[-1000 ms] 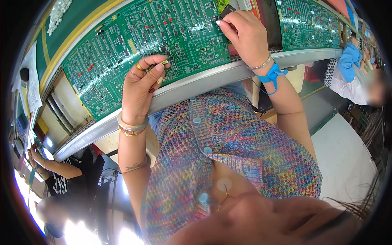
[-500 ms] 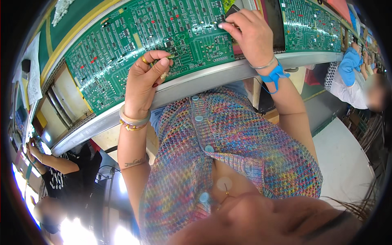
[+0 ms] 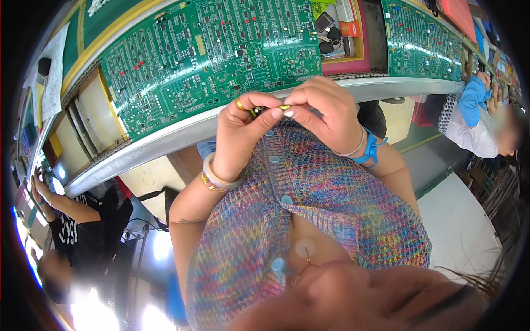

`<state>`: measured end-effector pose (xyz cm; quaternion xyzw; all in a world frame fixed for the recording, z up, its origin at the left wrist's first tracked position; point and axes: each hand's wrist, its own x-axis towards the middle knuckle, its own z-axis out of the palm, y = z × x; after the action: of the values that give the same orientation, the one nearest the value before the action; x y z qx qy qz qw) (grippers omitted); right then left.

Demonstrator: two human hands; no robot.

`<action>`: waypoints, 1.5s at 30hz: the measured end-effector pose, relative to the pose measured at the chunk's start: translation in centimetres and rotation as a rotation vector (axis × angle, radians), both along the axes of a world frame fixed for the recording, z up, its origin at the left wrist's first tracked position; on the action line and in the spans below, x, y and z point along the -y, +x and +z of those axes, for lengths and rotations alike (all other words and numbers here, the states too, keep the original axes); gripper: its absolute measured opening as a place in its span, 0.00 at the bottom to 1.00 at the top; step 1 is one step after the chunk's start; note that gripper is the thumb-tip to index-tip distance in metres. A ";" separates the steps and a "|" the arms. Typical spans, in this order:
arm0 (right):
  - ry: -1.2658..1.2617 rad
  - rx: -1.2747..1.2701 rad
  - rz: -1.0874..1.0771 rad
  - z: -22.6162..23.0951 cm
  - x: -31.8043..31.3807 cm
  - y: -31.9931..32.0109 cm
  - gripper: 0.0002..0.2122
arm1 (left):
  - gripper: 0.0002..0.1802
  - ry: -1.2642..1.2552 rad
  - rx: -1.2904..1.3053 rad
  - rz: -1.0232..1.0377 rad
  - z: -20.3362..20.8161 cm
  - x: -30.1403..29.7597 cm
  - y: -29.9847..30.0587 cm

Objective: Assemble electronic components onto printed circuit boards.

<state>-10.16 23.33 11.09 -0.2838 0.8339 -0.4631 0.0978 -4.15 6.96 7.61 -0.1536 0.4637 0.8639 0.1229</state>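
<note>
My left hand point(image 3: 236, 129) and my right hand point(image 3: 330, 113) meet fingertip to fingertip just in front of the line's metal rail. A small yellow-green electronic component point(image 3: 284, 107) sits pinched between them, thumb and forefinger of both hands closed at it. More tiny dark and greenish pieces point(image 3: 255, 112) peek out from the curled fingers of my left hand; their kind is too small to make out. Beyond the hands lies a large green circuit board point(image 3: 182, 66), covered with rows of small parts, including a few red ones.
A silver rail point(image 3: 165, 128) runs along the near side of the board. Right of the board stands a tray point(image 3: 361, 47) with dark parts and boxes. Another green board point(image 3: 422, 47) lies farther right. Co-workers sit at both sides, one in black point(image 3: 94, 220).
My right hand has left the board's far right part and come down to my left hand. My left hand has shifted right, off the board, and both now pinch the small component.
</note>
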 end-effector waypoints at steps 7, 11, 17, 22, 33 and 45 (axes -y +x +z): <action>0.191 -0.174 -0.031 -2.6 -2.8 -1.8 0.06 | 0.16 0.485 0.345 -0.139 0.0 1.4 0.9; 0.235 -0.257 -0.018 -3.9 -2.6 -2.3 0.07 | 0.16 0.491 0.317 -0.172 -0.6 1.9 1.5; 0.273 -0.252 -0.002 -4.3 -2.4 -2.3 0.06 | 0.13 0.533 0.227 -0.195 -1.8 2.0 2.5; 0.308 -0.265 0.040 -3.9 -2.3 -2.6 0.07 | 0.12 0.440 0.259 -0.199 -1.2 1.9 2.0; 0.414 -0.327 0.177 -3.0 -1.9 -3.0 0.07 | 0.12 0.408 0.282 -0.136 -1.4 1.5 2.0; 0.173 -0.331 0.181 -0.8 -0.4 -1.9 0.11 | 0.12 0.416 0.251 -0.050 -1.2 1.0 1.5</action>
<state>-12.04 23.77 10.29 -0.4205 0.8464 -0.3260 0.0246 -2.69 5.99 6.42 -0.2196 0.2604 0.9117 0.2297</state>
